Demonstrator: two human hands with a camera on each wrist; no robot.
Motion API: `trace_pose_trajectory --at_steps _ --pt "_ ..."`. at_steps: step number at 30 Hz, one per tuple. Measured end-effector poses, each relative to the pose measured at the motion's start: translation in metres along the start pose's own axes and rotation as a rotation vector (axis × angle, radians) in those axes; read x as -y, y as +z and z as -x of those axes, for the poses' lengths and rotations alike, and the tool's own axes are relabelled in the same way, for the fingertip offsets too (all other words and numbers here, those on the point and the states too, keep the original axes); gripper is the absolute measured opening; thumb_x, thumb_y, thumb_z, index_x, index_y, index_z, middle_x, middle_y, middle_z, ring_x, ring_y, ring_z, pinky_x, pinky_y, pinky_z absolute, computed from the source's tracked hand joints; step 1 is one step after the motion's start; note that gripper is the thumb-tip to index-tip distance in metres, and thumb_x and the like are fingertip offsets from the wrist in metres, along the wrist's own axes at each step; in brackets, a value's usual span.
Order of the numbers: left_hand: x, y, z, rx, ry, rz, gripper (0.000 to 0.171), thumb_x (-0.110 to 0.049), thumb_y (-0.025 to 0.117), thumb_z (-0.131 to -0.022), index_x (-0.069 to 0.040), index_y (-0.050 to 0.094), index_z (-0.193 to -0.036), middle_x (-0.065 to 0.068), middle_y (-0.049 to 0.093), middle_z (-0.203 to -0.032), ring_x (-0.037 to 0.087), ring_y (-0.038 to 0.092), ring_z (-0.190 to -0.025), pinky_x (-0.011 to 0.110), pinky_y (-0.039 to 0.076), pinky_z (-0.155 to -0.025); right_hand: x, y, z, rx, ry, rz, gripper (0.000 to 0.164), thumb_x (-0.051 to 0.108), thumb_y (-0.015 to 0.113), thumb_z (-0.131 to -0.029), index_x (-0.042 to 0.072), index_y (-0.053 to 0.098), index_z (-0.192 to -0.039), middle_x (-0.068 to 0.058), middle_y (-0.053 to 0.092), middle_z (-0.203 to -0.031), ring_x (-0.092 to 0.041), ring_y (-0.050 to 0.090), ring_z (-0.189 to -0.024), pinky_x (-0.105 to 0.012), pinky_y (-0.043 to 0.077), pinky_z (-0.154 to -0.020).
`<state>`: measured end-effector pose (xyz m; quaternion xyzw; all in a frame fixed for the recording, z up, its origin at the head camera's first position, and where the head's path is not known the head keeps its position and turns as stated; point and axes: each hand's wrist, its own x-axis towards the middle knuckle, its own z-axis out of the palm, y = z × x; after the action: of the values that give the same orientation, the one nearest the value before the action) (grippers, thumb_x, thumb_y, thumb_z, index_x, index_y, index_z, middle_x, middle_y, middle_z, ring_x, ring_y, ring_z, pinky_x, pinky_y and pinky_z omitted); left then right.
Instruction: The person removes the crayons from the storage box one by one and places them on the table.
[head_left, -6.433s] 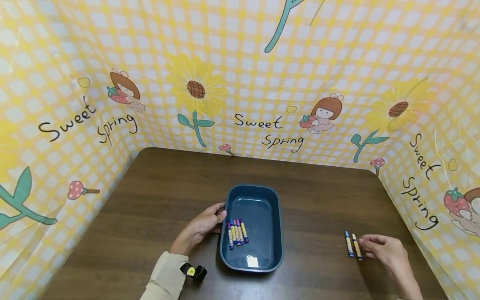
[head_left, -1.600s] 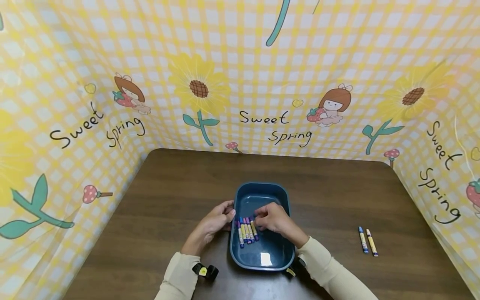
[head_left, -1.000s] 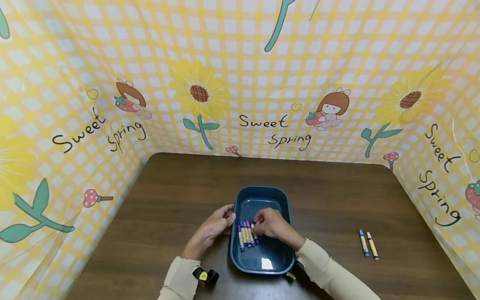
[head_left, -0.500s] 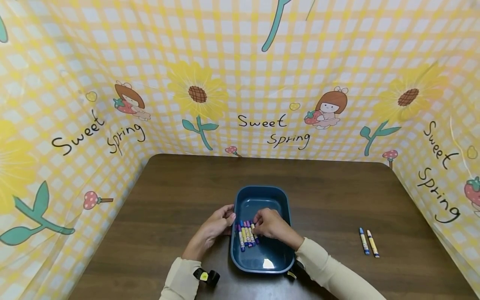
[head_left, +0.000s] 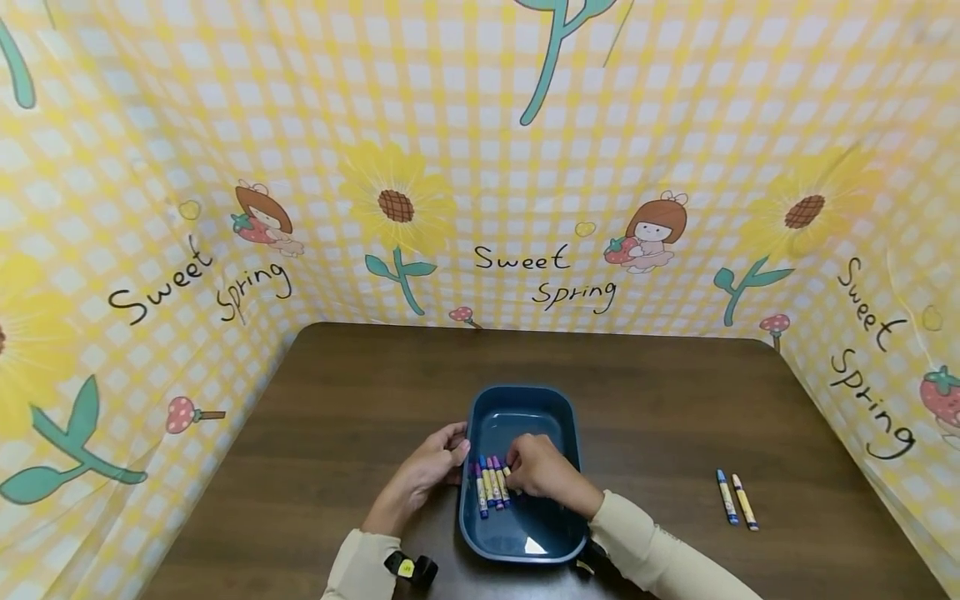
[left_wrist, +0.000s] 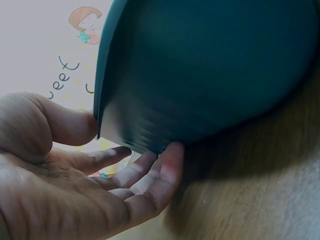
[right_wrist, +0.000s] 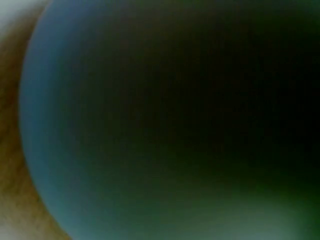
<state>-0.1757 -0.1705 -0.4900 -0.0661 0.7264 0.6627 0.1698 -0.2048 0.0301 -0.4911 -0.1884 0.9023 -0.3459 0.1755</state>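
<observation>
A dark blue tray [head_left: 525,529] stands on the table, with a row of several paper-wrapped crayons [head_left: 489,487] along its left side. My left hand [head_left: 423,471] holds the tray at its left wall. In the left wrist view, the thumb [left_wrist: 75,125] meets the rim and the fingertips [left_wrist: 172,155] touch the outer wall lower down. Inside the tray, my right hand [head_left: 540,471] pinches the crayon at the right end of the row. Its fingertips hide most of that crayon. The right wrist view is dark and blurred, with only a blue-green curved shape visible.
Two more crayons, one with a blue tip [head_left: 727,497] and one with a pale tip [head_left: 745,502], lie side by side on the brown table [head_left: 645,400] at the right. A yellow checked cloth [head_left: 525,175] hangs around the back and sides.
Earlier, my right hand was beside the two crayons on the table; it has since moved left into the tray. Lately its fingers have covered the row's rightmost crayon. My left hand stays at the tray.
</observation>
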Motion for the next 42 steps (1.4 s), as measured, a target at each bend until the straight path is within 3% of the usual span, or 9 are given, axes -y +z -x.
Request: trace_pose_trajectory --at_steps 10,17,22,28,34,42 --pt "0.006 -0.001 0.002 -0.002 -0.014 0.003 0.045 -0.008 0.045 -0.107 0.006 0.039 -0.149 0.024 0.056 -0.126 0.027 0.062 -0.1 0.04 0.056 -0.078 0.001 0.008 0.009 -0.039 -0.057 0.083 0.011 -0.001 0.079 -0.075 0.0 0.073 -0.085 0.001 0.065 -0.063 -0.008 0.058 -0.052 -0.024 0.049 -0.049" --pt "0.003 -0.003 0.001 0.0 -0.005 -0.005 0.044 -0.009 0.045 -0.108 0.006 0.041 -0.149 0.024 0.056 -0.128 0.027 0.061 -0.1 0.038 0.055 -0.077 0.0 0.001 0.005 -0.064 -0.063 0.045 0.008 0.003 0.078 -0.08 0.001 0.079 -0.087 -0.004 0.073 -0.075 -0.007 0.061 -0.057 -0.025 0.054 -0.056" --pt "-0.002 -0.004 -0.002 0.008 -0.006 0.005 0.045 -0.008 0.045 -0.107 0.005 0.04 -0.15 0.025 0.055 -0.13 0.027 0.062 -0.101 0.037 0.055 -0.078 -0.002 -0.007 0.005 -0.087 -0.08 0.024 0.007 0.004 0.078 -0.082 0.001 0.08 -0.088 -0.003 0.073 -0.074 -0.007 0.06 -0.059 -0.025 0.054 -0.057" --pt "-0.003 -0.003 -0.002 0.015 -0.018 -0.004 0.046 -0.009 0.045 -0.108 0.004 0.039 -0.151 0.024 0.055 -0.133 0.027 0.061 -0.103 0.038 0.055 -0.082 -0.006 -0.012 0.007 -0.079 -0.026 -0.127 0.011 0.002 0.077 -0.084 -0.002 0.08 -0.095 -0.01 0.075 -0.083 -0.012 0.066 -0.056 -0.026 0.055 -0.051" --pt "-0.001 -0.001 0.0 0.027 -0.018 0.013 0.045 -0.009 0.044 -0.108 0.004 0.039 -0.151 0.024 0.055 -0.132 0.028 0.061 -0.102 0.037 0.055 -0.078 -0.005 -0.018 0.009 -0.052 0.045 -0.29 0.015 0.002 0.077 -0.087 -0.003 0.079 -0.1 -0.013 0.076 -0.091 -0.015 0.071 -0.069 -0.031 0.06 -0.058" --pt "-0.003 -0.001 -0.003 0.036 -0.017 0.011 0.044 -0.009 0.043 -0.108 0.003 0.04 -0.151 0.023 0.056 -0.13 0.028 0.062 -0.102 0.038 0.055 -0.078 -0.001 -0.032 0.015 -0.05 0.048 -0.424 0.019 0.002 0.076 -0.088 -0.006 0.077 -0.106 -0.015 0.075 -0.094 -0.017 0.072 -0.074 -0.037 0.062 -0.063"
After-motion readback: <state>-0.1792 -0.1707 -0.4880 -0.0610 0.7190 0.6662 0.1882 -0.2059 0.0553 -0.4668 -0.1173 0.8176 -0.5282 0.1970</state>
